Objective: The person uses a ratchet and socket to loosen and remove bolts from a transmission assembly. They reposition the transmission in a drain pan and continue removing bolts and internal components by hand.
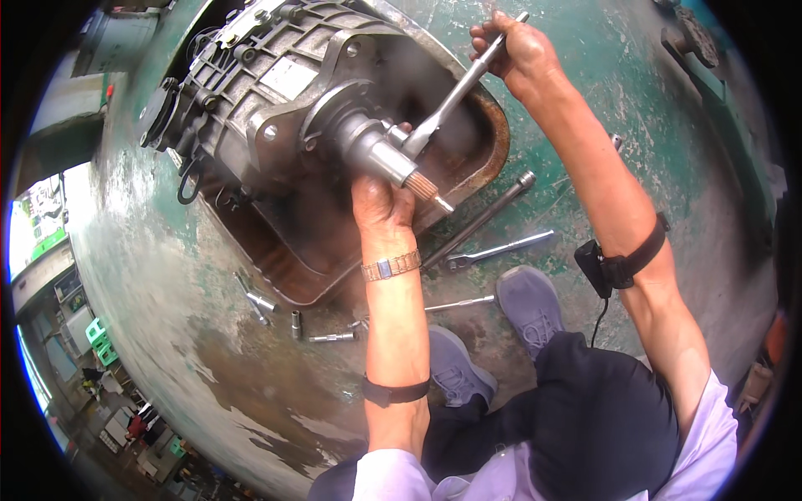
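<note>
To my left the gearbox (271,108) lies over a rusty metal tray (292,259); beyond the gearbox, I can't tell whether any oil sits in it. My left hand (382,204) reaches under the splined input shaft (422,185), its fingers mostly hidden, so I can't say what they grip; I'd use it to keep the head of the socket wrench (459,90) seated squarely. Furthest right, my right hand (528,54) is curled around the handle near its end, where a smooth, steady pull should work best.
</note>
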Demonstrator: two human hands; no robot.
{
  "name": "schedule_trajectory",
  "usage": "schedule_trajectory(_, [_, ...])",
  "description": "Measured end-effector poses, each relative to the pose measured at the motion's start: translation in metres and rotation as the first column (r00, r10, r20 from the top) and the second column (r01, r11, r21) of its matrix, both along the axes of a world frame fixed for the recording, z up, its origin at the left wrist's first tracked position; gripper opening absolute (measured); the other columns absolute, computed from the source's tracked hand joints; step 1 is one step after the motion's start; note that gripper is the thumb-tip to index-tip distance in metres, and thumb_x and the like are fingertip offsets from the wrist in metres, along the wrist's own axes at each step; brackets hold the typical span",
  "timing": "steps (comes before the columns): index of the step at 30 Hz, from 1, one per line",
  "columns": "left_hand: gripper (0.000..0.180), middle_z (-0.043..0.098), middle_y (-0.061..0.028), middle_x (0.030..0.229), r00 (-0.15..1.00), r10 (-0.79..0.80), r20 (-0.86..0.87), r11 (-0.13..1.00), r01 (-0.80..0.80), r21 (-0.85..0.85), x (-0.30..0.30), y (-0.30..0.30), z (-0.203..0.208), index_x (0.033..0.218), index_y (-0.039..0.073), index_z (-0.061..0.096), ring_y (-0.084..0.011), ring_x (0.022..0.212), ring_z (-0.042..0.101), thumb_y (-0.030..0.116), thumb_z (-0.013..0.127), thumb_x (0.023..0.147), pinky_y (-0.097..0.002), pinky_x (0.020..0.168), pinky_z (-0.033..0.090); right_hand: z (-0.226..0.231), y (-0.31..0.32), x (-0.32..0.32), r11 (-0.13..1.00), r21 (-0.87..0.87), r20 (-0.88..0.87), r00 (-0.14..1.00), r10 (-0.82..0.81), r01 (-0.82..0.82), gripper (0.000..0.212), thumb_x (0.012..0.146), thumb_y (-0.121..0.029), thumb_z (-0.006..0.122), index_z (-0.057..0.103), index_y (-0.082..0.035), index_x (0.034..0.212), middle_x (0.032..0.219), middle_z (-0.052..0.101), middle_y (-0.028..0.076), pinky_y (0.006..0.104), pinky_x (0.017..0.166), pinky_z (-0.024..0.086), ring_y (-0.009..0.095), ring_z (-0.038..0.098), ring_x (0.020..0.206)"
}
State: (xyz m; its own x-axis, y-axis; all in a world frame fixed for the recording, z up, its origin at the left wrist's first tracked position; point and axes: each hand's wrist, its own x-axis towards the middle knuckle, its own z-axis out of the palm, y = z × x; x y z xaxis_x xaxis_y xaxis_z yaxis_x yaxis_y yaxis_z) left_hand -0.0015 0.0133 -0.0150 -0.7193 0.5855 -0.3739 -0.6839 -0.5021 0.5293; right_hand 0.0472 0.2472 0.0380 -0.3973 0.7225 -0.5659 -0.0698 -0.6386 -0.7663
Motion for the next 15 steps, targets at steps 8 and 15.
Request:
schedule_trajectory(8, [0.052, 0.061, -0.0109, 0.116, 0.999, -0.004, 0.045, 0.987, -0.003, 0.164, 0.002, -0.004, -0.008, 0.125, 0.004, 0.052, -0.0300, 0.107, 0.059, 0.018, 0.074, 0.080, -0.0441, 0.097, 0.048, 0.104, -0.087, -0.004, 0.422, 0.827, -0.046, 0.704, 0.708, -0.371, 0.018, 0.095, -0.016, 0.054, 0.058, 0.000, 0.089, 0.077, 0.062, 0.007, 0.0315, 0.065, 0.050, 0.017, 0.059, 0.067])
schedule_trajectory(15, [0.040, 0.063, -0.0117, 0.107, 1.000, 0.027, 0.002, 0.999, -0.027, 0.030, 0.002, 0.006, -0.009, 0.122, 0.003, 0.054, -0.0254, 0.097, 0.062, 0.017, 0.065, 0.086, -0.0395, 0.090, 0.051, 0.080, -0.054, 0.012, 0.578, 0.731, -0.056, 0.811, 0.582, -0.364, 0.024, 0.098, -0.023, 0.051, 0.057, 0.000, 0.098, 0.092, 0.065, 0.012, 0.0369, 0.084, 0.051, 0.018, 0.062, 0.080])
